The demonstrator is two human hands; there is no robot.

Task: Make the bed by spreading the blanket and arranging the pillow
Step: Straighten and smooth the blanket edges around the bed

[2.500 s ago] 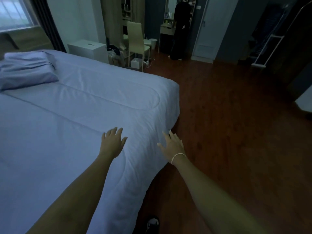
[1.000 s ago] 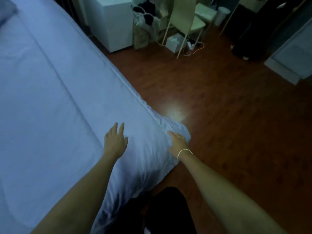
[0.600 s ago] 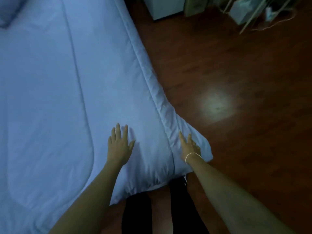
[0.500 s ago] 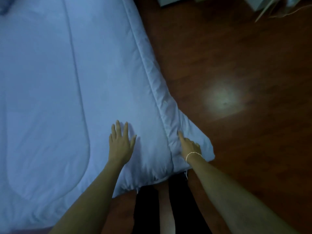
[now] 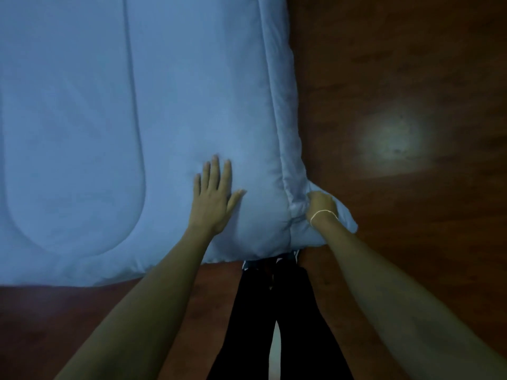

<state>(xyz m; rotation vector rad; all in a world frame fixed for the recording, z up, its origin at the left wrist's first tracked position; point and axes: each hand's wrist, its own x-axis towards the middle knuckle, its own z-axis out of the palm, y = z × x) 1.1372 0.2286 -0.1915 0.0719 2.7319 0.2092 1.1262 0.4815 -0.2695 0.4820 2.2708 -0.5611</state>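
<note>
Left hand [image 5: 214, 198], centre of frame: flat, fingers straight and slightly spread, palm pressing on the blanket [image 5: 109, 119] just inside its lower right corner. Right hand [image 5: 321, 205], right of centre: fingers curled, gripping the bunched corner fabric beside the stitched border; thin bracelet [image 5: 322, 213] at wrist. Blanket fills upper left and middle of frame, pale blue, spread smooth. Its right edge runs down to the gripped corner; lower edge hangs over wooden floor [image 5: 411, 133], which lies bare along right and bottom. Dark trouser legs [image 5: 274, 325] at bottom centre.
</note>
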